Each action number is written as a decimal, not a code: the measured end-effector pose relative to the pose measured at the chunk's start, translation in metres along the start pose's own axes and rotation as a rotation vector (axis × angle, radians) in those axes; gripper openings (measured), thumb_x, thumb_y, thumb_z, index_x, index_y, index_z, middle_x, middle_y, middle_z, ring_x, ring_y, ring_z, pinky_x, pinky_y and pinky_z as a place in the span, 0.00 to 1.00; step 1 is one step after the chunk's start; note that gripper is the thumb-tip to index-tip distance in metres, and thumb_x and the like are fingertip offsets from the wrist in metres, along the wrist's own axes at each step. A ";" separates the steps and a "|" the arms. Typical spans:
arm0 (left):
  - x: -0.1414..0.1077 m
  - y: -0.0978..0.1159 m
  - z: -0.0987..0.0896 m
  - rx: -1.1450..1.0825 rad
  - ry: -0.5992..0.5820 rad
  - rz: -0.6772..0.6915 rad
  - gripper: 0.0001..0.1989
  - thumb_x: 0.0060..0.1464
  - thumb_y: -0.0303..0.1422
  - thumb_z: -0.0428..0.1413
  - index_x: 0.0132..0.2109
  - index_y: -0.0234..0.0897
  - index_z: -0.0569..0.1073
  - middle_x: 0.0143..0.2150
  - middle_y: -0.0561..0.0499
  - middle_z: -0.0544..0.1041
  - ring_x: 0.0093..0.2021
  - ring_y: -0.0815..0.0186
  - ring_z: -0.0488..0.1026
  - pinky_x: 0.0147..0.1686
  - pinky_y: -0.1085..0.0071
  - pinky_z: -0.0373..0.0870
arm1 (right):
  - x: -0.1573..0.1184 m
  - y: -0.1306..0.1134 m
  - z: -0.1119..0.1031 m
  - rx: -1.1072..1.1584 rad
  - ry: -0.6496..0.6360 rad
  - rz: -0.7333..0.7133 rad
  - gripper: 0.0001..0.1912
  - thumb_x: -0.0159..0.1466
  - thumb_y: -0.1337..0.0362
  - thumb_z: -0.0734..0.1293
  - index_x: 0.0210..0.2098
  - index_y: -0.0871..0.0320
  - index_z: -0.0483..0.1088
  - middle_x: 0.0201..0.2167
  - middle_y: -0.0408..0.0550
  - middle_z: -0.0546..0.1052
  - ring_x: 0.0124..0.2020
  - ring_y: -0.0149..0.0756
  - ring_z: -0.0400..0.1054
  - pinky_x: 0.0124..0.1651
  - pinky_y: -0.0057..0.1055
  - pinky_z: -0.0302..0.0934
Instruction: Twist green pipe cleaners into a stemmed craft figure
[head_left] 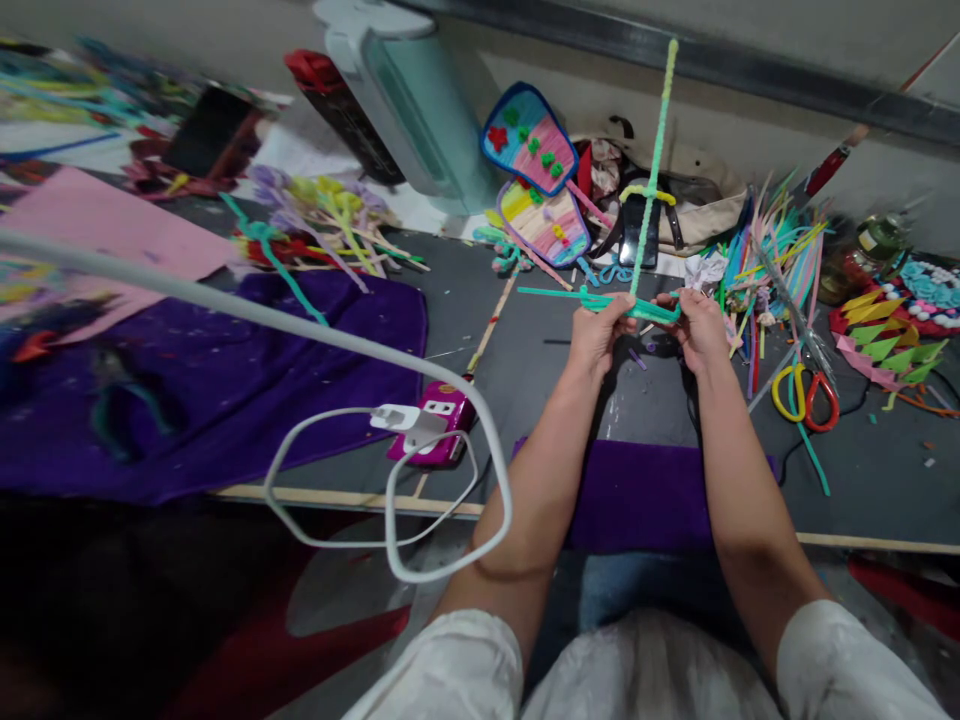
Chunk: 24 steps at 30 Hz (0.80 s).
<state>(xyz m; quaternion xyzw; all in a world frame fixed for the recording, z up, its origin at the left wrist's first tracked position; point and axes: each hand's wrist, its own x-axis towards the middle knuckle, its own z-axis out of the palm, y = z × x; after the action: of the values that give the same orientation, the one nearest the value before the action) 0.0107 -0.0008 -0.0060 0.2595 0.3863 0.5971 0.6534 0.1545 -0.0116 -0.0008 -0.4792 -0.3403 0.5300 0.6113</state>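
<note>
A green pipe-cleaner piece is held between my two hands above the grey table. My left hand pinches its left part, where a thin green end sticks out to the left. With fingers closed, my right hand grips the right end. From the piece a long stem rises, light green with a yellow tip and a yellow crosspiece. Behind the stem lies a black phone. A purple cloth lies under my forearms at the table's front edge.
Scissors and a bundle of pipe cleaners lie at right. A magenta power socket with a looped white cable is at left. Pliers rest on purple cloth. A pale green jug stands behind.
</note>
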 end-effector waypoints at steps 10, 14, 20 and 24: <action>-0.004 -0.002 0.003 0.088 -0.004 0.123 0.14 0.35 0.34 0.69 0.29 0.32 0.78 0.22 0.54 0.76 0.18 0.72 0.70 0.21 0.75 0.69 | -0.009 -0.004 0.006 -0.755 0.240 -0.471 0.13 0.56 0.56 0.70 0.28 0.54 0.62 0.22 0.35 0.64 0.25 0.29 0.58 0.32 0.29 0.53; -0.006 0.000 0.004 0.127 0.010 0.140 0.13 0.36 0.34 0.69 0.29 0.32 0.77 0.23 0.54 0.76 0.19 0.73 0.70 0.22 0.75 0.70 | -0.015 -0.006 0.006 -0.941 0.291 -0.516 0.10 0.60 0.57 0.67 0.30 0.54 0.63 0.25 0.38 0.68 0.27 0.32 0.60 0.36 0.31 0.55; -0.005 0.000 0.003 0.134 0.024 0.157 0.11 0.38 0.34 0.67 0.29 0.33 0.78 0.22 0.55 0.75 0.19 0.73 0.70 0.23 0.75 0.69 | -0.018 -0.009 0.003 -1.044 0.303 -0.561 0.08 0.62 0.57 0.65 0.31 0.54 0.67 0.30 0.44 0.73 0.34 0.36 0.67 0.44 0.34 0.60; -0.003 0.000 0.001 0.117 0.035 0.132 0.11 0.37 0.34 0.68 0.30 0.33 0.78 0.22 0.55 0.75 0.19 0.73 0.70 0.23 0.74 0.69 | -0.013 -0.010 0.000 -0.854 0.272 -0.519 0.12 0.62 0.54 0.65 0.28 0.54 0.68 0.25 0.41 0.73 0.29 0.33 0.65 0.39 0.31 0.61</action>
<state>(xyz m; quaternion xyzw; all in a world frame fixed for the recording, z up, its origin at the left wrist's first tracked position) 0.0118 -0.0032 -0.0050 0.3114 0.4140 0.6197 0.5896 0.1556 -0.0238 0.0097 -0.6504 -0.5512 0.1078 0.5114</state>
